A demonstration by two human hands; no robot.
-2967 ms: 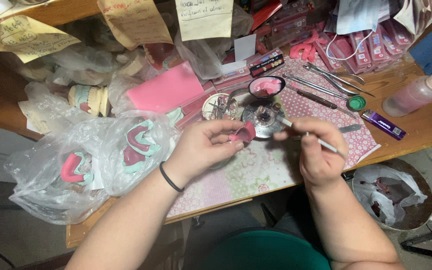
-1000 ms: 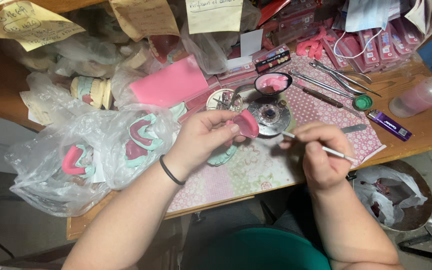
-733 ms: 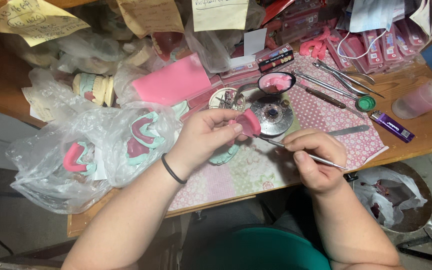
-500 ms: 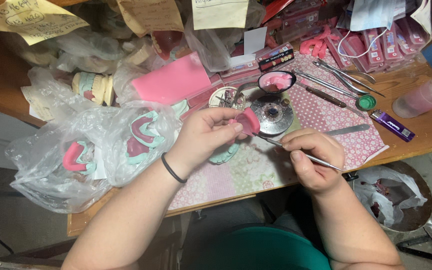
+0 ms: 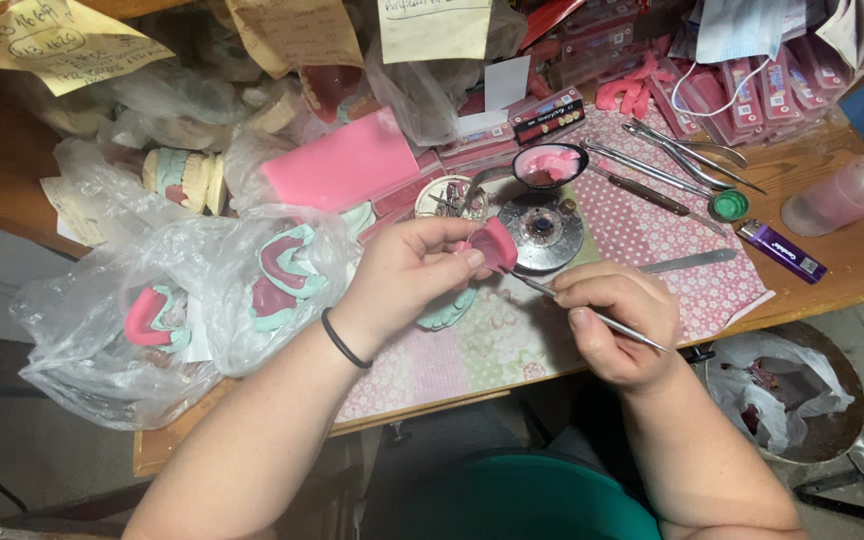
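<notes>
My left hand (image 5: 407,275) grips a mint-green dental model (image 5: 449,309) topped with a pink wax rim (image 5: 495,244), held just above the patterned mat (image 5: 652,240). A thin metal wax tool (image 5: 592,312) is pinched in my right hand (image 5: 612,322), and its tip touches the wax rim at the lower right side. A black band circles my left wrist. Both hands hover near the desk's front edge.
A round metal burner (image 5: 544,228) and a spoon of pink wax (image 5: 550,165) sit just behind the hands. Clear bags with pink-and-green dental models (image 5: 202,300) lie at left. Metal instruments (image 5: 672,160), a purple lighter (image 5: 782,250), a pink bottle (image 5: 842,195) and a lined bin (image 5: 787,390) are at right.
The hands have stayed together over the mat; my right hand has shifted slightly left, bringing the tool tip onto the wax rim. The view has drifted a little.
</notes>
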